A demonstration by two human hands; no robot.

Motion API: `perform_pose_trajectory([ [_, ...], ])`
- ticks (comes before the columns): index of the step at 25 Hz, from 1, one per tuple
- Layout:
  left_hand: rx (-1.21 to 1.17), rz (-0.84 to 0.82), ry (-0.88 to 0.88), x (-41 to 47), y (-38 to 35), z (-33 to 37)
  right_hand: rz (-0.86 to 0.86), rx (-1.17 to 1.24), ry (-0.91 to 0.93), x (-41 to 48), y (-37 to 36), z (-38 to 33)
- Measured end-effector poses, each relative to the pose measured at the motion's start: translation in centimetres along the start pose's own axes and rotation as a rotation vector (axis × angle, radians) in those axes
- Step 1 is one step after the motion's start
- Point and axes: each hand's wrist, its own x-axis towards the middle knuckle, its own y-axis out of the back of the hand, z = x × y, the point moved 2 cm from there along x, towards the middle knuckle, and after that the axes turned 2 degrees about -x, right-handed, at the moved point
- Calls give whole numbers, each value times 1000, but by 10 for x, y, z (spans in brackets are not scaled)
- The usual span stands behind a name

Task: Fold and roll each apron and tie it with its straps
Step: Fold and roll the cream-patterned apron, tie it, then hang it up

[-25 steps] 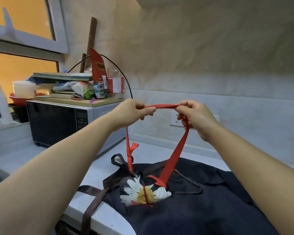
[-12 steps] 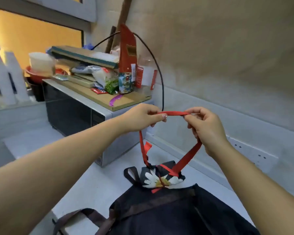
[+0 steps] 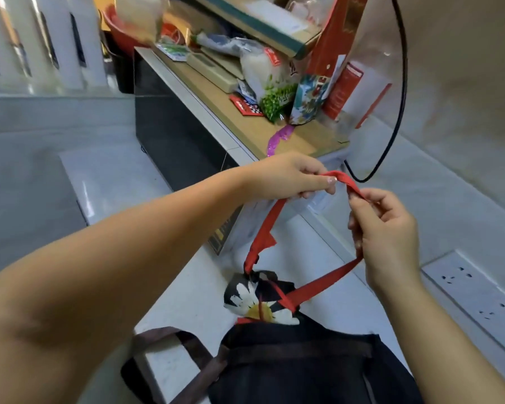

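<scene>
I have the red strap (image 3: 327, 279) pinched in my left hand (image 3: 289, 177) at centre frame. My right hand (image 3: 388, 237), just to its right, has its fingers curled round the same loop, which runs down to the daisy-print apron (image 3: 260, 301) bunched at lower centre against a dark apron (image 3: 298, 368) on the white counter (image 3: 187, 287). I judge the cloth light and floppy and the flat strap soft and prone to twisting, so I'd grip it close to the bundle when tying.

Small rolled daisy-print apron bundle (image 3: 258, 300) now at the far edge of the dark fabric apron (image 3: 303, 374), left hand (image 3: 286, 177) and right hand (image 3: 387, 237) closer together on the red fabric strap (image 3: 327, 279)
</scene>
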Motion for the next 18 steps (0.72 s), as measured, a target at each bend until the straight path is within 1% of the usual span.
perform_pose_trajectory([
  [3,-17,-74,61,-10,7,6,-84,70,6,-1,-17,-6],
  [5,-22,-96,113,-23,14,13,-170,95,39,-5,-22,-16],
  [7,48,-108,147,-39,27,27,-222,131,73,-8,-28,-29],
  [12,239,-24,279,-99,74,70,-399,306,172,-12,-65,-84],
  [15,281,43,346,-152,114,102,-527,366,261,-22,-91,-135],
  [18,353,114,421,-205,160,138,-614,416,338,-34,-117,-191],
])
